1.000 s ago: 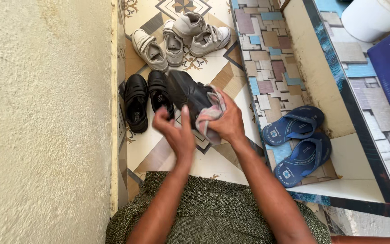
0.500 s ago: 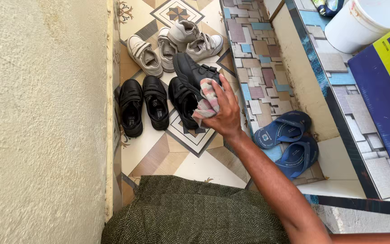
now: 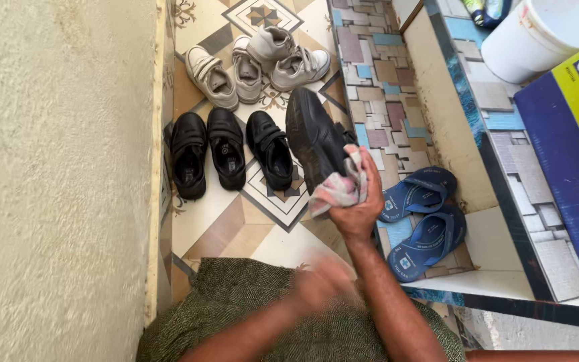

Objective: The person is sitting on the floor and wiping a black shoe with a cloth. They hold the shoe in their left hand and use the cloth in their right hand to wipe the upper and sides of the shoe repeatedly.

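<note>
Black leather shoe (image 3: 316, 141) stands tilted off the patterned tile floor (image 3: 236, 221), gripped together with a pinkish cloth (image 3: 340, 191) in the right hand (image 3: 356, 201), fingers clenched around both. Left of it, three more black shoes (image 3: 226, 147) lie side by side. Nearer, the left hand (image 3: 323, 285) is blurred; its fingers cannot be told.

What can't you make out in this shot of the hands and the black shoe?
Head view only:
- left hand: motion blur, so its grip is unclear.
- black shoe: its rear is covered by the cloth and right hand.
- white bucket and blue-and-yellow box: cut off by the frame edge.
</note>
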